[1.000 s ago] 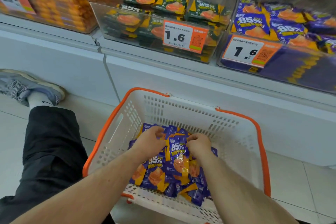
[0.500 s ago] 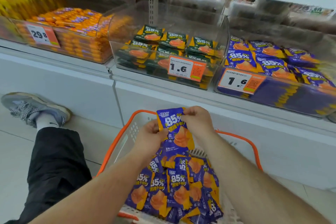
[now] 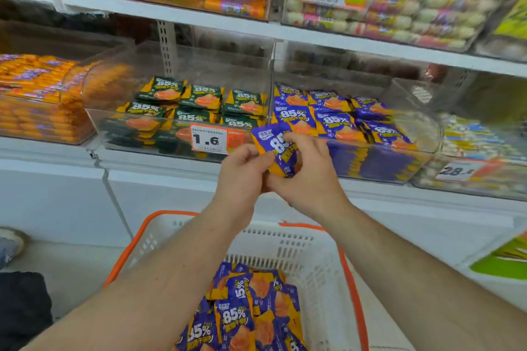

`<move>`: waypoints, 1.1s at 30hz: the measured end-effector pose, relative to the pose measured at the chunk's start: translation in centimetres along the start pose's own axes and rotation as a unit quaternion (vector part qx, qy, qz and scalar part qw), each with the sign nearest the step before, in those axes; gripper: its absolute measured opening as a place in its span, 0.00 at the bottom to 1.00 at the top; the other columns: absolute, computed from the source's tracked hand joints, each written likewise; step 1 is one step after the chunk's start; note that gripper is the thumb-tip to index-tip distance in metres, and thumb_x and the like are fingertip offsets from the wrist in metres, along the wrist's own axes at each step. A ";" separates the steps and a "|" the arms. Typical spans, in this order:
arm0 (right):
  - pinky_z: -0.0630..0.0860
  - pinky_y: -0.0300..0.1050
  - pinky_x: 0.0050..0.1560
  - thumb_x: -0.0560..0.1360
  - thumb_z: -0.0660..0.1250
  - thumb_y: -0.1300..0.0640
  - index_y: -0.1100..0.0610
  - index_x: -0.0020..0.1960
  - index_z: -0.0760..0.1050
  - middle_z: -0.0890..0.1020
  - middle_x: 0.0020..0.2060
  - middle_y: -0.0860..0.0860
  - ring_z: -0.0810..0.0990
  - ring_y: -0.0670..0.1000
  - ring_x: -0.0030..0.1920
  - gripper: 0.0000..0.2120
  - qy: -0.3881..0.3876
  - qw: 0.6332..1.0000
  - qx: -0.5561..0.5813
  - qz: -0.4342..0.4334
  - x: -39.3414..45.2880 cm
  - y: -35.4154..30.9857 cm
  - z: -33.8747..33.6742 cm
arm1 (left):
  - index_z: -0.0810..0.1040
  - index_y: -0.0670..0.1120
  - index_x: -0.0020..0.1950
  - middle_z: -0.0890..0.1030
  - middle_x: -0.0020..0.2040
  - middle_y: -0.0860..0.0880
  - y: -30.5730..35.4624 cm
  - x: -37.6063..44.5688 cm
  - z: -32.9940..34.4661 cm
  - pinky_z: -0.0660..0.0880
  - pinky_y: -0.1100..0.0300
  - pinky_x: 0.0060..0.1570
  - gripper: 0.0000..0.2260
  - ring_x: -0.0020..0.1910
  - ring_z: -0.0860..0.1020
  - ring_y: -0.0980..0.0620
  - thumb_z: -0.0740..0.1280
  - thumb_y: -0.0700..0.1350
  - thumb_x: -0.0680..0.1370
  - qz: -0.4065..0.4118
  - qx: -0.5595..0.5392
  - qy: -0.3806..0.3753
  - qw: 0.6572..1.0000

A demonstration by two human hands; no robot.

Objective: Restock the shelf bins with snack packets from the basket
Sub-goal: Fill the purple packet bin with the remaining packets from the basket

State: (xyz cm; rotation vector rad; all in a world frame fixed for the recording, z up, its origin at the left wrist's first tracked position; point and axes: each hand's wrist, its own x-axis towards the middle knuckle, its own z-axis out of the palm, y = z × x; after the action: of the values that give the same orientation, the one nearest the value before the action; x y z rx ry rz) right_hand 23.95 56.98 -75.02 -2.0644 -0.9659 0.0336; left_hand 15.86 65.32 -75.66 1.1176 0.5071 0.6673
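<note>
My left hand (image 3: 242,177) and my right hand (image 3: 308,177) together grip a stack of purple and orange "85%" snack packets (image 3: 278,148), raised just in front of the clear shelf bin (image 3: 379,162) that holds rows of the same purple packets. Below, the white basket with an orange rim (image 3: 310,259) sits on the floor with several more purple packets (image 3: 242,319) heaped inside. The lower part of the held stack is hidden by my fingers.
Left of the purple bin stands a clear bin of green "85%" packets (image 3: 194,105) with a 1.6 price tag (image 3: 209,138). Orange sausage packs (image 3: 37,94) fill the far-left bin. An upper shelf (image 3: 256,27) overhangs. My knee (image 3: 22,308) is at lower left.
Both hands lifted packets out of the basket and carried them up and to the right, to the front of the purple bin. The view tilted upward.
</note>
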 end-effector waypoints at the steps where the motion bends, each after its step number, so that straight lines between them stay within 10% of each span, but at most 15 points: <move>1: 0.73 0.48 0.63 0.60 0.74 0.44 0.47 0.66 0.71 0.69 0.62 0.46 0.71 0.45 0.60 0.35 0.019 1.000 0.007 0.001 0.3 0.2 -0.9 | 0.77 0.43 0.42 0.83 0.40 0.43 0.1 0.4 0.9 0.78 0.59 0.31 0.07 0.35 0.80 0.50 0.64 0.35 0.78 0.002 0.002 -0.009 1.000; 6: 0.72 0.44 0.62 0.64 0.76 0.46 0.50 0.64 0.75 0.71 0.62 0.49 0.71 0.44 0.60 0.30 0.120 0.992 -0.047 -0.006 3.4 2.2 -4.4 | 0.79 0.43 0.50 0.82 0.50 0.45 -1.1 3.2 3.9 0.74 0.45 0.56 0.14 0.51 0.78 0.50 0.59 0.51 0.79 0.180 0.194 -0.031 0.964; 10: 0.71 0.56 0.64 0.66 0.71 0.42 0.47 0.63 0.75 0.71 0.62 0.50 0.74 0.53 0.62 0.27 0.177 0.976 -0.118 0.053 7.4 5.0 -7.7 | 0.66 0.53 0.75 0.65 0.76 0.54 -3.3 6.1 3.9 0.46 0.43 0.74 0.28 0.77 0.57 0.50 0.49 0.60 0.77 0.333 0.637 -0.038 0.694; 12: 0.70 0.57 0.65 0.67 0.70 0.42 0.47 0.65 0.74 0.71 0.63 0.52 0.73 0.57 0.64 0.27 0.180 0.968 -0.152 0.085 9.0 6.6 -9.1 | 0.58 0.54 0.78 0.58 0.79 0.55 -4.3 6.9 3.6 0.39 0.39 0.73 0.28 0.79 0.51 0.48 0.55 0.58 0.79 0.338 0.696 -0.044 0.632; 20: 0.69 0.55 0.66 0.70 0.66 0.38 0.47 0.68 0.72 0.71 0.67 0.60 0.72 0.64 0.66 0.29 0.100 0.923 -0.289 0.233 12.4 10.9 -11.0 | 0.64 0.54 0.76 0.68 0.74 0.53 -5.1 7.3 3.6 0.44 0.39 0.72 0.31 0.72 0.65 0.45 0.69 0.52 0.74 0.361 0.691 -0.018 0.626; 26: 0.72 0.45 0.47 0.70 0.65 0.54 0.59 0.53 0.76 0.79 0.57 0.60 0.79 0.61 0.56 0.14 0.044 0.912 -0.301 0.275 13.1 11.4 -11.2 | 0.64 0.54 0.76 0.68 0.73 0.53 -5.1 7.4 3.7 0.41 0.41 0.71 0.30 0.72 0.65 0.46 0.68 0.52 0.75 0.360 0.687 -0.016 0.631; 33: 0.69 0.43 0.39 0.68 0.68 0.49 0.58 0.39 0.72 0.80 0.45 0.58 0.76 0.58 0.42 0.12 0.015 0.912 -0.305 0.276 12.7 11.3 -12.0 | 0.58 0.54 0.78 0.63 0.76 0.53 -4.5 6.8 3.9 0.39 0.39 0.73 0.30 0.75 0.58 0.48 0.64 0.55 0.77 0.331 0.696 -0.029 0.636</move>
State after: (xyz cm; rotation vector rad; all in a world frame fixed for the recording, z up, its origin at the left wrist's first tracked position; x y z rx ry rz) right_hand 44.02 52.98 -71.29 -2.8546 -0.3533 -0.0049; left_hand 24.30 66.31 -78.72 2.9115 0.5223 0.8360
